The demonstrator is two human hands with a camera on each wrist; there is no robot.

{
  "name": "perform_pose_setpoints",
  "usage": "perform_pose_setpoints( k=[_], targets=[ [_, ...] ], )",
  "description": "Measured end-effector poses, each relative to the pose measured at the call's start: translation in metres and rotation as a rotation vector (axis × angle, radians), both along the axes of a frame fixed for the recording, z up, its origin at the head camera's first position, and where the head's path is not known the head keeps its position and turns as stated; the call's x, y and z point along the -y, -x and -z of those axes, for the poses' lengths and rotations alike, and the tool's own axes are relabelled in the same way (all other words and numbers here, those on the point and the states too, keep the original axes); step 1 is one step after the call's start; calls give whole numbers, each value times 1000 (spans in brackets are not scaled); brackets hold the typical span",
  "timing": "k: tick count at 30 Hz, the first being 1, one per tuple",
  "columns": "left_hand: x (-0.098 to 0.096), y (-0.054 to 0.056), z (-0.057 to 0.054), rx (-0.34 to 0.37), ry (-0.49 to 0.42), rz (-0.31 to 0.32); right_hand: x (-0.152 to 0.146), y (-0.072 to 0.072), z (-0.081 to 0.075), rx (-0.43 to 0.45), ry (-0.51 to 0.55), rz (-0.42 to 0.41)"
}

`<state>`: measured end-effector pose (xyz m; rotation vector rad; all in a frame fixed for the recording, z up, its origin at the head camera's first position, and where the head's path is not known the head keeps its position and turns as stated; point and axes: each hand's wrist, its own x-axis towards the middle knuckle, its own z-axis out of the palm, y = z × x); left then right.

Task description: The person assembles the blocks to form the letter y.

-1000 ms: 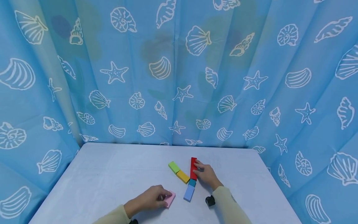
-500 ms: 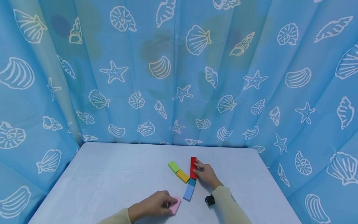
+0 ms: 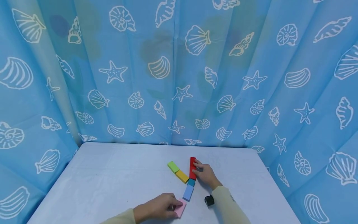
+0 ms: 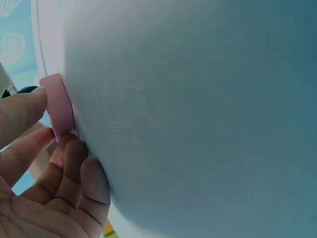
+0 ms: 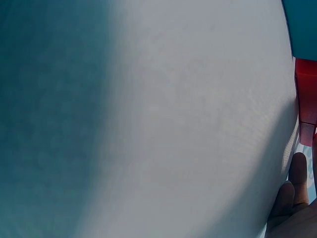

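Note:
My left hand (image 3: 163, 206) pinches a flat pink block (image 3: 181, 209) between thumb and fingers, low over the table; the left wrist view shows the thumb on one face of the same pink block (image 4: 60, 106). Just above it lies a light blue block (image 3: 188, 193), whose upper end meets a small teal block (image 3: 191, 182). Beyond the teal one runs a red strip (image 3: 192, 168), and a seam crosses the red piece (image 5: 307, 94) in the right wrist view. The fingers of my right hand (image 3: 207, 175) rest on the red strip's right side.
A yellow block (image 3: 182, 176) and a lime green block (image 3: 173, 166) form a slanting branch left of the teal joint. A black device (image 3: 209, 200) sits beside the right sleeve. The white table (image 3: 112, 174) backs onto a blue shell-print curtain (image 3: 156, 105).
My left hand has slid right and toward me with the pink block, bringing it close to the light blue block's near end. The right hand stays at the red strip.

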<state>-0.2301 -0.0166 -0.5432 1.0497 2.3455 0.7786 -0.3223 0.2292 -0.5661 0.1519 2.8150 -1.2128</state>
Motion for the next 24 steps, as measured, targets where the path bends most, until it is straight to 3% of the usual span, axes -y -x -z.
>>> perform_pose_setpoints(
  k=[10, 24],
  targets=[
    [-10, 3, -1, 6, 38, 4, 0, 2, 2, 7, 14, 3],
    [-11, 6, 2, -14, -5, 17, -2, 1, 1, 5, 20, -3]
  ],
)
